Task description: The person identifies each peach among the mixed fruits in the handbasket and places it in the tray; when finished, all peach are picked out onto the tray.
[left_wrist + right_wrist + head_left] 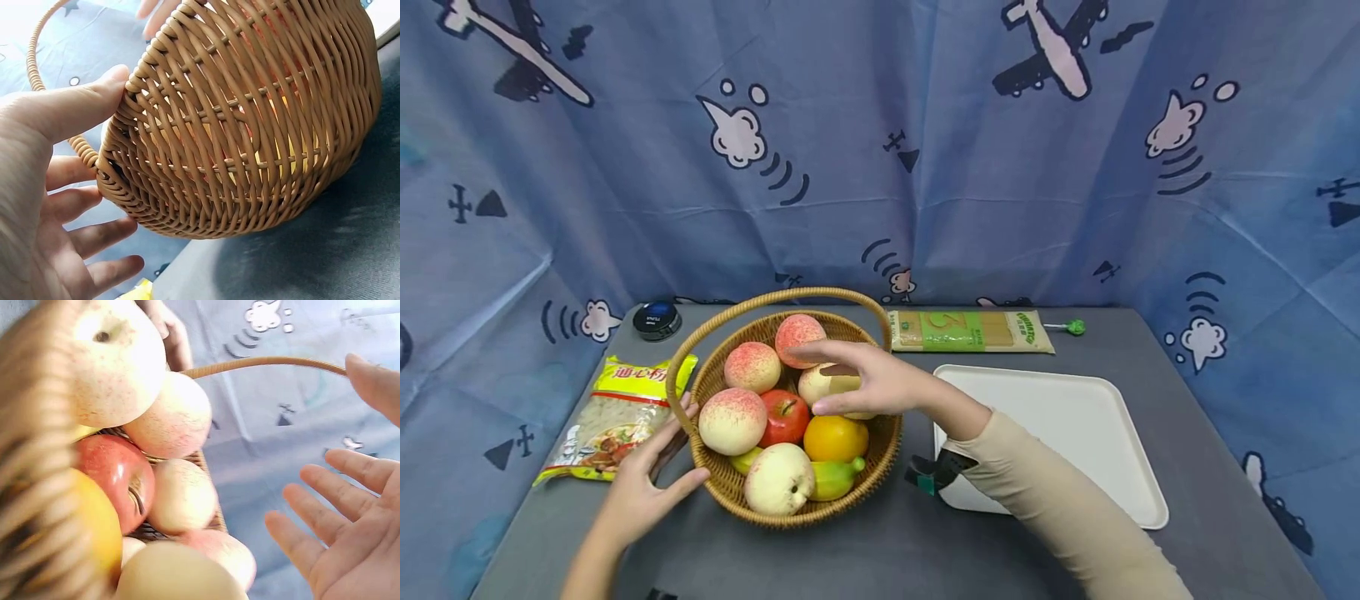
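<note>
A wicker basket (782, 520) with an arched handle (797, 293) stands on the grey table. It holds several peaches (752, 367), a red apple (785, 417), an orange (835, 439), a yellow-green banana (838, 480) and a pale round fruit (780, 478) at the front. My left hand (638, 498) is at the basket's left side. Its thumb touches the rim in the left wrist view, and its fingers spread beside the handle's base. Above the fruit's right part hovers my right hand (876, 379), fingers extended, holding nothing; it partly hides a pale fruit beneath.
A yellow-topped bag of pasta (625, 412) lies left of the basket, near a round black container (657, 321). Behind and right are a noodle packet (970, 332) and a green lollipop (1075, 327). A white tray (1060, 425) lies at right. Patterned curtains (925, 208) surround the table.
</note>
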Available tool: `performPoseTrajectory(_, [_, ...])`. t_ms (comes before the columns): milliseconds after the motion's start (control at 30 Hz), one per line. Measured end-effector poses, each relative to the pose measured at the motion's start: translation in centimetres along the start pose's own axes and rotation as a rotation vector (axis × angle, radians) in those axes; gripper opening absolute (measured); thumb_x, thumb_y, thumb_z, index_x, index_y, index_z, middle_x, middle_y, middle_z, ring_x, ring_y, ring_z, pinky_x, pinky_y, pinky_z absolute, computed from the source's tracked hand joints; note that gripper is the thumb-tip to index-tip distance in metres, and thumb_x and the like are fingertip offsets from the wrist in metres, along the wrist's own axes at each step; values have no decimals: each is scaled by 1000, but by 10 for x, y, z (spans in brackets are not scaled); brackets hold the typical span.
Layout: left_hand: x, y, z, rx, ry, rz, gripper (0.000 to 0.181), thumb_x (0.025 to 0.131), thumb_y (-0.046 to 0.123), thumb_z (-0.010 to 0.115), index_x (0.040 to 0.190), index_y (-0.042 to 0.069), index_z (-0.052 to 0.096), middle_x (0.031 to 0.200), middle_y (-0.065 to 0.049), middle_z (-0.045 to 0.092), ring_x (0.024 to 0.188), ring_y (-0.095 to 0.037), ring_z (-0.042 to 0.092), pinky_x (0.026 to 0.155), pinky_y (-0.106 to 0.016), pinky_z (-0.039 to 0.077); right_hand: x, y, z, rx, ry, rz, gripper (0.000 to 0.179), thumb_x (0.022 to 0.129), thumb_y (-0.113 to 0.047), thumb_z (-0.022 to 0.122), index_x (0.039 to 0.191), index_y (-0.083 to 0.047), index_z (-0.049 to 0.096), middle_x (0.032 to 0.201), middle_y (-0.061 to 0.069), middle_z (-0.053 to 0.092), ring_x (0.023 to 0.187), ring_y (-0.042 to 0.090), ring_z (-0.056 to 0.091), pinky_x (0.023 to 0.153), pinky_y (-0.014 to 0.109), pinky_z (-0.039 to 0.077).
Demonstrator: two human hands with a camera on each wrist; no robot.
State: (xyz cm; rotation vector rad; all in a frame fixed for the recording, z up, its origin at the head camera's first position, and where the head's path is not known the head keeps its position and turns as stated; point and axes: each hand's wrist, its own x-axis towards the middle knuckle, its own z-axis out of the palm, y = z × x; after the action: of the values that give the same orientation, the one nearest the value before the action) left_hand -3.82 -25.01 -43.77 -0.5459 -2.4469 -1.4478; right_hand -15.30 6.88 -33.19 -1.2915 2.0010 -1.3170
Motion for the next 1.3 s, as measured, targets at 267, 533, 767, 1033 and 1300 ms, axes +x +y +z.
performPoseTrajectory(267, [0,1,1,-12,7,9,78,73,-12,73,142,1,41,153,-15,33,130,5,40,104,-8,37,55,14,8,143,-135,121,63,89,-5,62,146,-3,33,151,13,35,138,25,36,116,44,33])
performPoseTrajectory(533, [1,0,1,-13,4,14,78,73,-11,73,143,0,40,152,-17,32,131,5,39,104,-8,37,83,31,27,244,-241,256,67,88,-6,65,146,-4,33,150,12,38,139,21,36,114,28,36])
performPoseTrajectory(767, [1,2,2,-24,9,17,78,72,-11,74,142,-2,41,152,-19,32,134,1,37,105,-8,36,88,39,40,202,-280,264,70,84,-8,70,146,-5,36,149,6,40,133,10,41,106,21,41])
performPoseTrajectory(1033, [2,6,2,3,12,6,79,71,-9,76,142,2,42,151,-18,33,132,4,37,103,-6,35,90,43,47,22,-285,241,73,79,-18,77,143,-12,41,138,-2,50,117,2,47,102,15,40])
performPoseTrajectory(1300, [1,4,2,-12,20,-16,79,72,-9,75,143,4,42,152,-16,33,131,5,39,103,-6,37,91,39,46,-58,-256,199,72,75,-24,81,138,-18,47,136,-6,50,115,3,48,99,15,42])
